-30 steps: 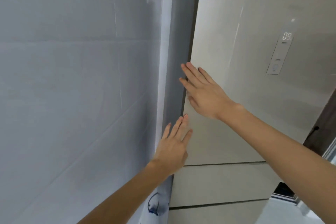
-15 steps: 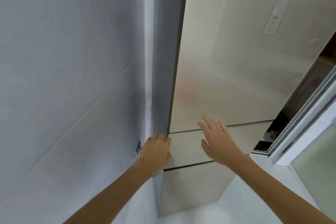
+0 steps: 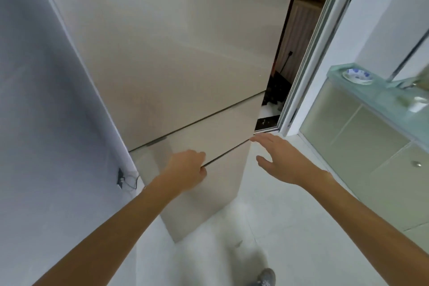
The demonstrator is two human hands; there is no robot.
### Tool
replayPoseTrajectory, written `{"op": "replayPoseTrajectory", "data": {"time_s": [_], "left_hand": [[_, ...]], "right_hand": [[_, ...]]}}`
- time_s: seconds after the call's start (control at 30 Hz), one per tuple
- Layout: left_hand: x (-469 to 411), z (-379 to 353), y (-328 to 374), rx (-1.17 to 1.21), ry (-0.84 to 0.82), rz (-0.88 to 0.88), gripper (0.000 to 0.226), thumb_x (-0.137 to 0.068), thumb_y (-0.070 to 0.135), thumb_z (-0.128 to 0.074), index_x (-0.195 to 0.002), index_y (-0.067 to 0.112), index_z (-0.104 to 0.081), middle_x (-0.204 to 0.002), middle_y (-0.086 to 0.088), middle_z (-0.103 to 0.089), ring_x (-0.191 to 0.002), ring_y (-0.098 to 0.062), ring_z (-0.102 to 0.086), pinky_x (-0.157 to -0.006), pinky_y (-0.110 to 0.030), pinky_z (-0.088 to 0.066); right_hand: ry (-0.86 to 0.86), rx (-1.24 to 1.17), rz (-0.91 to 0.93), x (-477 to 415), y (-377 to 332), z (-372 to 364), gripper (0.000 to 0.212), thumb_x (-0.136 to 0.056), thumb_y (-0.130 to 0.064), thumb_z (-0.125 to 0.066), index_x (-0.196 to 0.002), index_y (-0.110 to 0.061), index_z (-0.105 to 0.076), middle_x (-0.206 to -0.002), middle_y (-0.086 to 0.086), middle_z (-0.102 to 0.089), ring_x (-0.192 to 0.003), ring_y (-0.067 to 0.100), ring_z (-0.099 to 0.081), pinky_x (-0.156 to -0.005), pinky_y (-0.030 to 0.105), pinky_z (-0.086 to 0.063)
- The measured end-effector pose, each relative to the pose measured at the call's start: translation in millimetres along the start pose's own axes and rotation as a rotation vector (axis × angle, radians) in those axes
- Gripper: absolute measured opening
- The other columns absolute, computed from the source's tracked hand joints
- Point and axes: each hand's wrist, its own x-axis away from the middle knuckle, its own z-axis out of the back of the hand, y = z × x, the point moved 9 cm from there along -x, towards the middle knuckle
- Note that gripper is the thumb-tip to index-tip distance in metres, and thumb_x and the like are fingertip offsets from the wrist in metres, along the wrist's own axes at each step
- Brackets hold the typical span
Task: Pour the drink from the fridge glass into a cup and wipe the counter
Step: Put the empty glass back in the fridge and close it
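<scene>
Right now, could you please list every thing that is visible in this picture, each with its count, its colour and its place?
fridge: one, beige, centre
wall: one, grey-blue, left
socket with cable: one, dark, low on the wall
floor: one, white, below
sliding door frame: one, white and silver, right of the fridge
counter: one, pale green glass, far right
dish: one, white with blue pattern, on the counter
cabinet doors: several, frosted green, under the counter
shoe: one, grey, bottom edge
left hand: fingers curled at the fridge's lower seam
right hand: open, holding nothing, beside the fridge's right corner
</scene>
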Motion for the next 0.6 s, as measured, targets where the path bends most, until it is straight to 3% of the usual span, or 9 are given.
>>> {"op": "replayPoseTrajectory", "data": {"time_s": [0.1, 0.3, 0.6], "left_hand": [[-43.4, 1.6, 42.0, -0.026, -0.022, -0.064, 0.036, -0.099, 0.037, -0.046, -0.128, 0.017, -0.054, -0.125, -0.008, -0.060, -0.116, -0.029, -0.058, -0.094, -0.037, -0.048], [-134.9, 8.6, 164.2, -0.090, 0.021, -0.241, 0.041, -0.097, 0.036, -0.049, -0.135, 0.022, -0.054, -0.125, -0.006, -0.061, -0.114, -0.029, -0.060, -0.091, -0.036, -0.047], [-245.0, 26.1, 399.5, -0.144, 0.050, -0.590, 0.039, -0.097, 0.032, -0.051, -0.132, 0.015, -0.055, -0.128, -0.009, -0.059, -0.113, -0.031, -0.061, -0.088, -0.041, -0.053]], "right_hand": [[0.047, -0.025, -0.130, 18.8, 58.8, 16.7, 0.049, -0.098, -0.027, -0.051, -0.146, -0.025, -0.040, -0.150, -0.006, -0.043, -0.133, 0.017, -0.046, -0.107, 0.029, -0.035], [0.175, -0.077, -0.375, 67.1, 192.1, 48.7, 0.046, -0.096, -0.025, -0.053, -0.141, -0.023, -0.047, -0.143, -0.001, -0.052, -0.126, 0.022, -0.052, -0.104, 0.034, -0.043], [0.307, -0.038, -0.742, 166.9, 372.7, 109.3, 0.046, -0.093, -0.024, -0.056, -0.139, -0.018, -0.049, -0.137, 0.005, -0.056, -0.123, 0.030, -0.052, -0.103, 0.041, -0.042]]}}
